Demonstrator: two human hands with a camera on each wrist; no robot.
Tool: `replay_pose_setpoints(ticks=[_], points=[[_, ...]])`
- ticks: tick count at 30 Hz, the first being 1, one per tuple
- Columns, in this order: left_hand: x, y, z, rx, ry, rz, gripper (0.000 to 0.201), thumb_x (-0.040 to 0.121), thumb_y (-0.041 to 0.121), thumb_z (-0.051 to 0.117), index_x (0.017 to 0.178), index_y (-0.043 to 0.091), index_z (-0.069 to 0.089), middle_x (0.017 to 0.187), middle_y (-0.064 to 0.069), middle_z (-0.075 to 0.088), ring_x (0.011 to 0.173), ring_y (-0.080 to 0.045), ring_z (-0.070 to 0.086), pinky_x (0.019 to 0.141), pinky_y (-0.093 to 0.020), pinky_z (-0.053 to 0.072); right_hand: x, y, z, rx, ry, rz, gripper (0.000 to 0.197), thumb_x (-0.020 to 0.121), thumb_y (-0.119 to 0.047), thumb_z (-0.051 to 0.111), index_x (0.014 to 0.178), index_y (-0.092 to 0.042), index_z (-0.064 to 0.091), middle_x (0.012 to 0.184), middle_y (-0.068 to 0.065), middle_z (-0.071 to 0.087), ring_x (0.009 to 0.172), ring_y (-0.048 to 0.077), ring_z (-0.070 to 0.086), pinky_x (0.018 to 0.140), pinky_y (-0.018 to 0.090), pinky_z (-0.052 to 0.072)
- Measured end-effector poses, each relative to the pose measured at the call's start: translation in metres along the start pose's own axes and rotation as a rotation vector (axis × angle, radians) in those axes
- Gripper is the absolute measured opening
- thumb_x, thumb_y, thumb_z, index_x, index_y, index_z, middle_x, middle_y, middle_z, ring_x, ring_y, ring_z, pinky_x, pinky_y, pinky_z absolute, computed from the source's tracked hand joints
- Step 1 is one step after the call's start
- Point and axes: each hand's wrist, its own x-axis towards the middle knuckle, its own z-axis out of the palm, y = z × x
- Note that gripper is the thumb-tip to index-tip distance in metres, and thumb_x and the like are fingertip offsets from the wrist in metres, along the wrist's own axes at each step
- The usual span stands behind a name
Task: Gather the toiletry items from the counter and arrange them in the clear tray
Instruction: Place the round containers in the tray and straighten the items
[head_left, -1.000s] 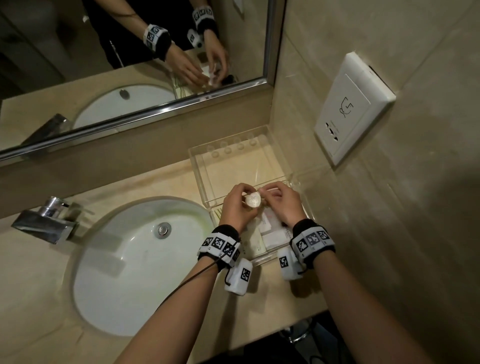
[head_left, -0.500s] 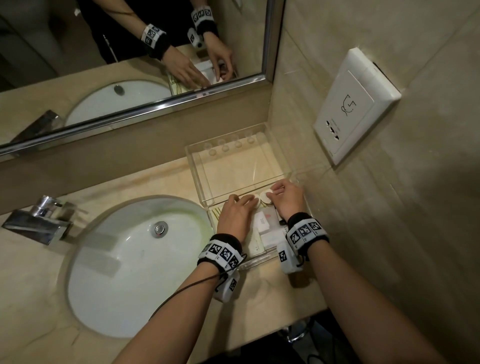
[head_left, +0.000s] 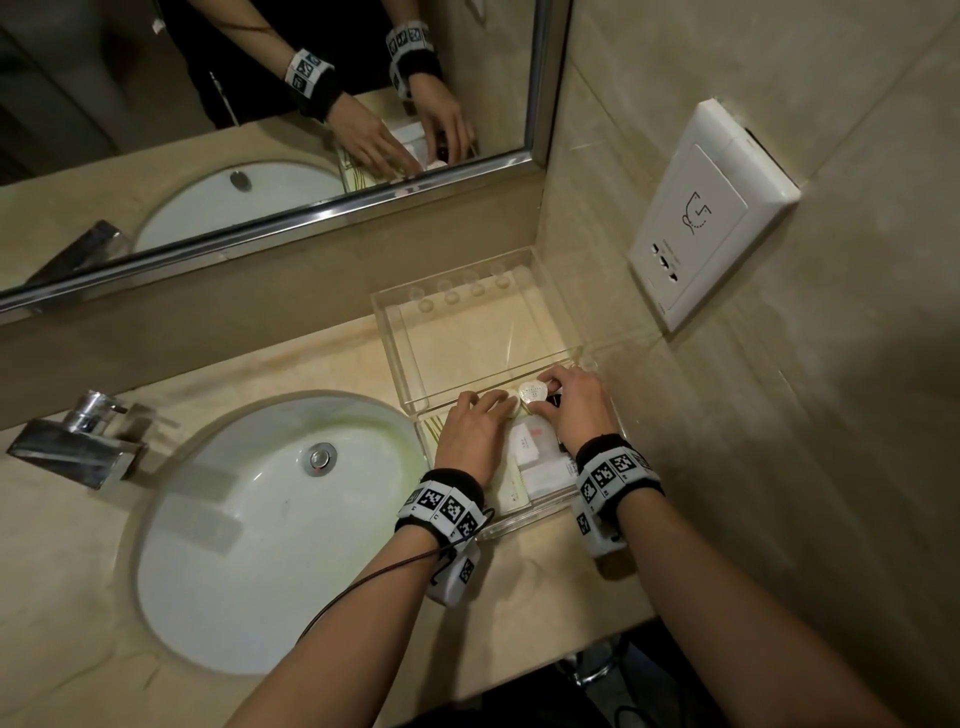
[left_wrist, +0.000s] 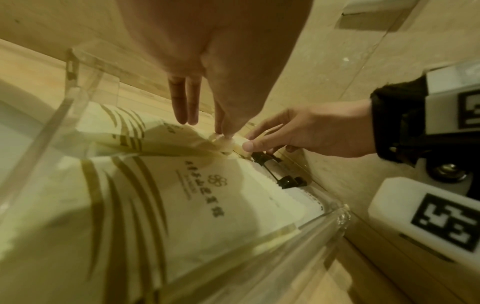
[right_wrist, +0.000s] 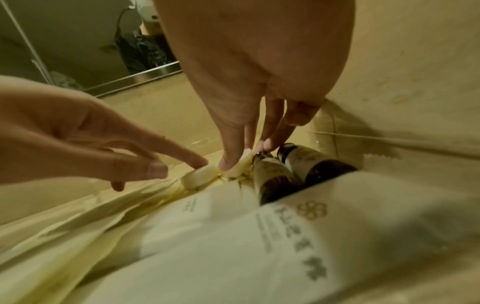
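Note:
The clear tray sits in the counter's right corner and holds cream packets and two small dark bottles. Two round wrapped soaps lie side by side at its far end. My left hand rests straight fingers on the left soap. My right hand pinches the right soap between thumb and fingers, next to the bottle caps. In the left wrist view my left fingertips touch the soap beside the right hand's thumb.
A second clear tray, with nothing in it, stands just behind against the mirror wall. The white sink and chrome tap lie to the left. A wall socket is mounted on the right wall.
Both hands have come down from above the tray to its far end. The round soap held up between them now lies in the tray beside another.

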Motion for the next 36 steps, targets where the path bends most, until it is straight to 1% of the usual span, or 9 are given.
replay_pose_setpoints(ticks=[5,8,12,16,19,23,27,32,36], points=[[0.0,0.002,-0.002,0.0,0.002,0.007,0.047,0.092,0.006,0.049,0.136,0.022,0.05,0.144,0.003,0.048,0.129,-0.027,0.038,0.103,-0.035,0.037,-0.007,0.001,-0.002,0.044,0.0,0.002,0.039,0.074,-0.017,0.082,0.109,-0.018,0.064,0.112,0.001,0.059,0.099,0.018,0.057,0.091,0.038,0.052],[0.003,0.004,0.0,-0.019,0.02,0.026,0.046,0.091,0.006,0.051,0.135,0.021,0.052,0.142,0.002,0.05,0.127,-0.028,0.04,0.102,-0.037,0.039,-0.015,0.007,-0.002,0.042,0.022,0.042,0.041,0.075,-0.011,0.08,0.111,-0.016,0.061,0.118,0.003,0.055,0.096,0.021,0.062,0.087,0.04,0.055],[0.007,0.009,0.006,-0.011,-0.007,0.046,0.045,0.096,0.014,0.046,0.14,0.023,0.046,0.146,0.002,0.047,0.131,-0.031,0.038,0.105,-0.039,0.037,-0.027,0.013,0.0,0.023,0.043,0.023,0.037,0.077,-0.005,0.076,0.109,-0.014,0.061,0.113,0.004,0.057,0.095,0.022,0.062,0.085,0.041,0.056],[0.007,0.012,0.007,0.071,-0.075,0.073,0.053,0.095,0.009,0.043,0.146,0.023,0.036,0.154,0.004,0.034,0.138,-0.03,0.029,0.108,-0.04,0.032,-0.027,0.013,-0.002,0.044,0.044,0.02,0.037,0.077,-0.004,0.076,0.109,-0.014,0.062,0.111,0.003,0.058,0.094,0.021,0.062,0.085,0.04,0.055],[0.006,0.012,0.006,0.03,-0.046,0.057,0.049,0.096,0.011,0.043,0.143,0.021,0.04,0.151,0.002,0.04,0.136,-0.029,0.033,0.107,-0.04,0.034,-0.024,0.01,-0.005,0.076,0.049,-0.013,0.04,0.077,-0.01,0.078,0.112,-0.015,0.062,0.113,0.003,0.059,0.096,0.02,0.062,0.086,0.038,0.055],[0.002,0.002,0.006,0.052,0.062,-0.024,0.04,0.092,0.008,0.049,0.13,0.019,0.054,0.138,0.001,0.053,0.127,-0.026,0.041,0.1,-0.037,0.036,-0.011,-0.005,-0.004,0.069,0.006,-0.104,0.045,0.076,-0.01,0.079,0.117,-0.017,0.063,0.118,0.001,0.06,0.106,0.019,0.058,0.094,0.037,0.051],[-0.006,-0.003,0.008,0.092,0.031,-0.036,0.048,0.092,0.006,0.047,0.137,0.022,0.048,0.142,0.002,0.048,0.131,-0.028,0.038,0.099,-0.038,0.034,-0.003,-0.011,0.001,0.037,-0.055,-0.127,0.046,0.075,-0.004,0.078,0.118,-0.016,0.064,0.118,0.002,0.061,0.111,0.021,0.054,0.097,0.039,0.047],[-0.01,-0.004,0.007,0.101,0.018,-0.034,0.052,0.092,0.006,0.045,0.142,0.023,0.04,0.148,0.002,0.041,0.136,-0.029,0.033,0.102,-0.04,0.032,-0.001,-0.009,0.0,0.071,-0.06,-0.112,0.045,0.073,-0.004,0.08,0.112,-0.018,0.062,0.106,-0.003,0.061,0.097,0.016,0.055,0.09,0.036,0.05],[-0.01,-0.008,0.005,0.05,0.035,0.001,0.049,0.092,0.007,0.047,0.139,0.023,0.046,0.145,0.002,0.045,0.134,-0.028,0.035,0.103,-0.039,0.033,0.0,-0.007,-0.002,0.058,-0.08,-0.13,0.044,0.072,-0.005,0.08,0.109,-0.02,0.062,0.103,-0.006,0.061,0.093,0.013,0.054,0.087,0.035,0.051]])
